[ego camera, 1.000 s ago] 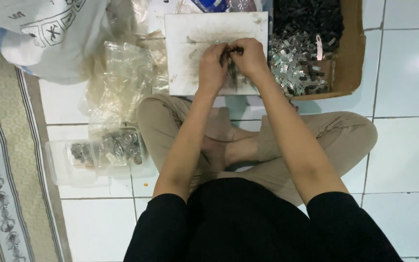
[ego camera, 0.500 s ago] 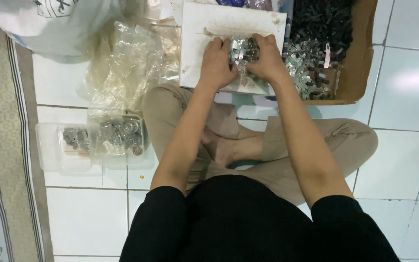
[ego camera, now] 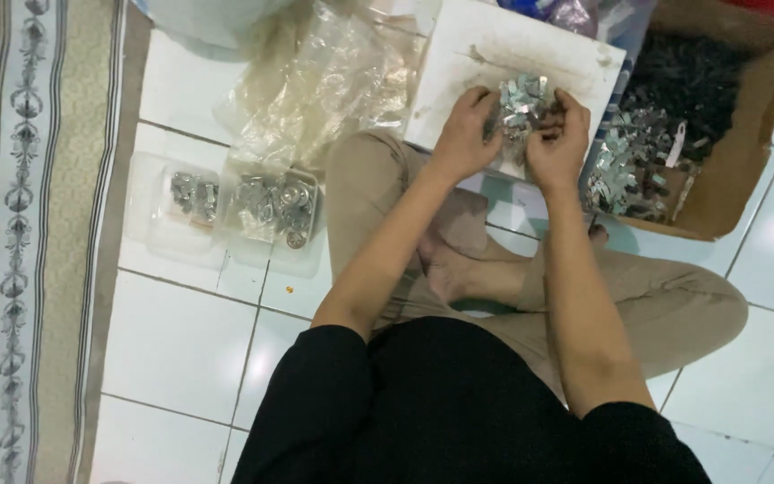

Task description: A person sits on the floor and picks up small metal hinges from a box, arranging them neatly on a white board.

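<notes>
Both hands have lifted off the white rectangular board [ego camera: 530, 63] since the earlier frames — a second ago they pressed low on it around a small dark bunch, now they hold a loose cluster of small shiny stamped-metal pieces [ego camera: 521, 103] raised over the board's near edge. Left hand [ego camera: 464, 134] is cupped, fingers curled against the cluster's left side; right hand [ego camera: 559, 143] is curled too, thumb and fingertips pinching into its right side. Step in hand looks like gathering or sorting a handful — the cluster sits between the palms, touching both. Next move likely calls for keeping the cup closed underneath, since loose pieces could slip through onto the board or lap. Brown cardboard box [ego camera: 745, 170] with dark and silver metal parts sits at the board's right edge; clear plastic trays [ego camera: 226, 242] with a few metal parts lie on the white tiled floor [ego camera: 181, 341] left of the knee, crumpled clear plastic bags [ego camera: 333, 81] beyond them. View has also shifted, framing more floor at left.
</notes>
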